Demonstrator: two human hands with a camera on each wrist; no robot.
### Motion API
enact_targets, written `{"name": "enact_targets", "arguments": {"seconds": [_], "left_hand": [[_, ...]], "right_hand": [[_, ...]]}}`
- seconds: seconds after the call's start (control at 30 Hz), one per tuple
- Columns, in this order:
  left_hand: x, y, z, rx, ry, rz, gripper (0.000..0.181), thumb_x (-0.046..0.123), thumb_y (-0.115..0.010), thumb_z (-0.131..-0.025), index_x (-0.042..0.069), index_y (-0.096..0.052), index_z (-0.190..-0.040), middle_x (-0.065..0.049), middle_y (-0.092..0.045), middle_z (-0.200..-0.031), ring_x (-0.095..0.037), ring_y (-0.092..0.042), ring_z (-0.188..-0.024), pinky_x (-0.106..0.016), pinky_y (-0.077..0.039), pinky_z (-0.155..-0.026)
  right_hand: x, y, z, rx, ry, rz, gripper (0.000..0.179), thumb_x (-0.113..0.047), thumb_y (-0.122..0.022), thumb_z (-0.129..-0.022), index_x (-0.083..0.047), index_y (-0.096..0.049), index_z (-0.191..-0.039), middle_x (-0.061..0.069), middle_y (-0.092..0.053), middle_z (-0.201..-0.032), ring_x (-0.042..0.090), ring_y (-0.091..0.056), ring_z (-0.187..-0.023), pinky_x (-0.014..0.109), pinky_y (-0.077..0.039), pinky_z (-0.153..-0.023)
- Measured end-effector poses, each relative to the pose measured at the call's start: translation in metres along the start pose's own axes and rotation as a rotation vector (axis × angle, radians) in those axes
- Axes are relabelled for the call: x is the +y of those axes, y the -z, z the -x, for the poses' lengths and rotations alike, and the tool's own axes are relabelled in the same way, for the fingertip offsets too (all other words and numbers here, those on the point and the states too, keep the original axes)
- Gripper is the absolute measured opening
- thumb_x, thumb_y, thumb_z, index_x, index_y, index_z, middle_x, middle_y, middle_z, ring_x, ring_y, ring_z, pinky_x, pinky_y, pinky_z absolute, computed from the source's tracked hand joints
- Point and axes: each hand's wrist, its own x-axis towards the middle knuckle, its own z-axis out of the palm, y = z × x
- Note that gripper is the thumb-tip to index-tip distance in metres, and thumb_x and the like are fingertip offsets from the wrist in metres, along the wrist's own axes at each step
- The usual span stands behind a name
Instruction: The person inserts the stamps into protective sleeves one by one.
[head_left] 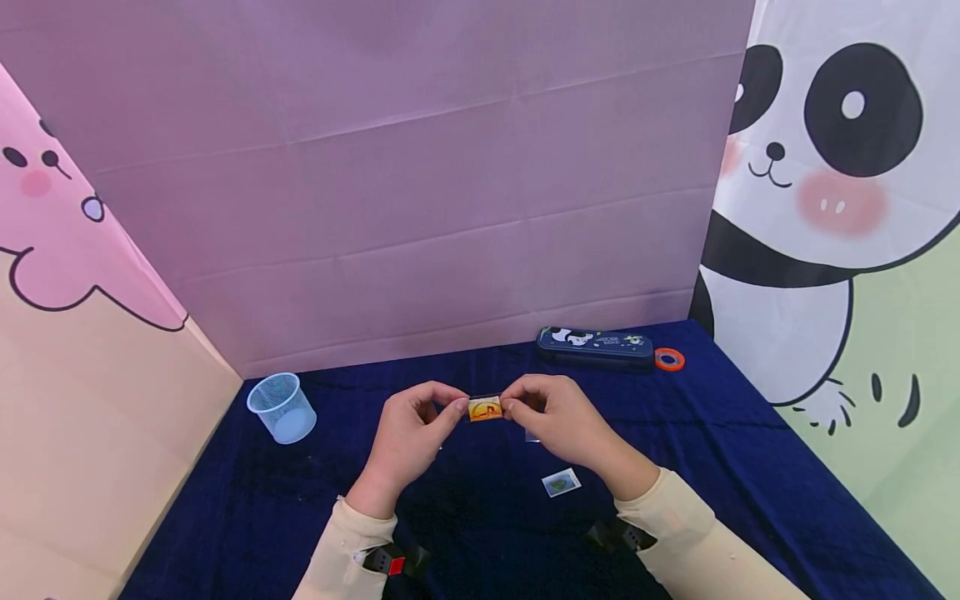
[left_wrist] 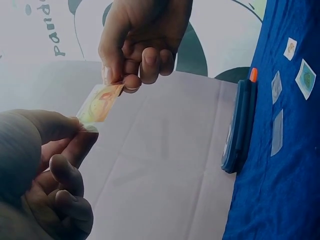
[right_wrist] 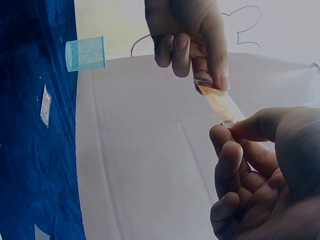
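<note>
Both hands hold a small yellow-and-orange stamp (head_left: 485, 408) up above the table, with clear film showing along its edge. My left hand (head_left: 412, 437) pinches its left end between thumb and fingertips. At the opposite end, the thumb and index finger of my right hand (head_left: 558, 418) pinch it. In the left wrist view the stamp (left_wrist: 102, 104) looks lit through from behind, stretched between the two hands. The right wrist view shows clear film (right_wrist: 204, 84) standing out past the print by the left fingers.
On the dark blue cloth lie a green-pictured stamp (head_left: 561, 482), a smaller stamp (left_wrist: 290, 48) and clear plastic pieces (left_wrist: 277, 132). Another stamp (right_wrist: 45, 106) lies toward the left. A blue mesh cup (head_left: 282, 408), a panda pencil case (head_left: 596, 348) and an orange tape roll (head_left: 669, 360) stand farther back.
</note>
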Motion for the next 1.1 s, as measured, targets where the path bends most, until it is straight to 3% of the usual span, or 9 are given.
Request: {"name": "enact_targets", "arguments": {"seconds": [0.33, 0.6, 1.1], "left_hand": [[-0.004, 0.001, -0.001, -0.006, -0.005, 0.02, 0.007, 0.025, -0.073, -0.101, 0.023, -0.079, -0.104, -0.006, -0.062, -0.078, -0.019, -0.047, -0.052, -0.028, -0.039, -0.044], [-0.008, -0.002, -0.003, -0.004, 0.02, 0.013, 0.007, 0.026, -0.073, -0.101, 0.025, -0.079, -0.103, 0.002, -0.064, -0.081, -0.021, -0.05, -0.053, -0.03, -0.044, -0.045], [-0.02, -0.001, -0.012, 0.008, 0.076, -0.069, 0.005, 0.027, -0.076, -0.099, 0.028, -0.079, -0.102, 0.008, -0.069, -0.087, -0.018, -0.046, -0.055, -0.028, -0.037, -0.046]], "right_hand": [[-0.001, 0.001, -0.001, 0.0, -0.007, 0.011, 0.008, -0.018, -0.069, -0.103, -0.017, -0.077, -0.105, -0.002, -0.068, -0.088, 0.02, -0.055, -0.071, 0.028, -0.045, -0.059], [0.003, 0.005, 0.002, -0.002, -0.006, 0.056, 0.009, -0.019, -0.072, -0.101, -0.017, -0.078, -0.107, -0.002, -0.066, -0.084, 0.018, -0.057, -0.067, 0.029, -0.047, -0.055], [0.026, 0.011, 0.018, -0.018, -0.065, 0.144, 0.006, -0.022, -0.072, -0.101, -0.024, -0.076, -0.104, -0.007, -0.064, -0.085, 0.016, -0.057, -0.069, 0.03, -0.048, -0.058]]}}
